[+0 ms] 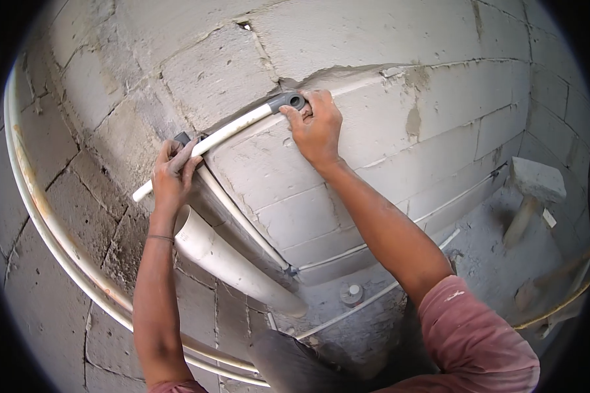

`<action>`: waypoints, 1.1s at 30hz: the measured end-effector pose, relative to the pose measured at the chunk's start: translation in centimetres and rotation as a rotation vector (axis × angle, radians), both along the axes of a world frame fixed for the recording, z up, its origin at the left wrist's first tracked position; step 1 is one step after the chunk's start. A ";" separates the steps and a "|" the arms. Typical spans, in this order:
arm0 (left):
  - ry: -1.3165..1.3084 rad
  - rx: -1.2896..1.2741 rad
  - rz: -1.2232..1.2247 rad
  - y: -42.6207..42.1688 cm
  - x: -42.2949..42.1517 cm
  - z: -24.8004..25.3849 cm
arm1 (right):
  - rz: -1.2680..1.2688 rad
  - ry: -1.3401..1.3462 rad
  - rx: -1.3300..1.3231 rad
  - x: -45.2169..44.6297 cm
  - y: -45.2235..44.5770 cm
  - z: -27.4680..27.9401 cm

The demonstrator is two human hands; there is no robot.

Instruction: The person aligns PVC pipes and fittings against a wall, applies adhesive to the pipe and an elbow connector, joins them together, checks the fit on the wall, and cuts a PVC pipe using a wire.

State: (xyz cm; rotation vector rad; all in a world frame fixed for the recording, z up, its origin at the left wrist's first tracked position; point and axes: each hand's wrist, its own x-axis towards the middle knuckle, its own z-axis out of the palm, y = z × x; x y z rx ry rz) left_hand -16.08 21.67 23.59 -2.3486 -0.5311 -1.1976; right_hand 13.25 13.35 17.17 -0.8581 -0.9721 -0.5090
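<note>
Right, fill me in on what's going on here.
The right hand grips a gray elbow fitting on one end of a thin white pipe, while the left hand holds the pipe nearer its bare end. The pipe is held up to the block wall. A wider white pipe shows below the left hand.
</note>
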 end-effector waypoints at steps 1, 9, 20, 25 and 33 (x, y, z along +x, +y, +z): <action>-0.008 0.006 -0.002 -0.1 0.1 0.0 | -0.002 0.013 0.000 -0.1 -0.1 0.0; -0.033 -0.053 -0.027 0.0 0.0 0.0 | -0.041 -0.037 0.008 0.1 0.1 -0.3; -0.168 -0.139 -0.123 0.9 -1.9 0.3 | -0.149 -0.123 -0.033 -0.5 0.1 -0.3; -0.178 -0.170 -0.138 1.7 -2.3 0.0 | -0.158 -0.118 -0.028 -0.3 0.8 -0.5; -0.182 -0.242 -0.114 1.7 -2.6 -0.4 | -0.051 -0.068 -0.058 -0.3 1.1 -0.9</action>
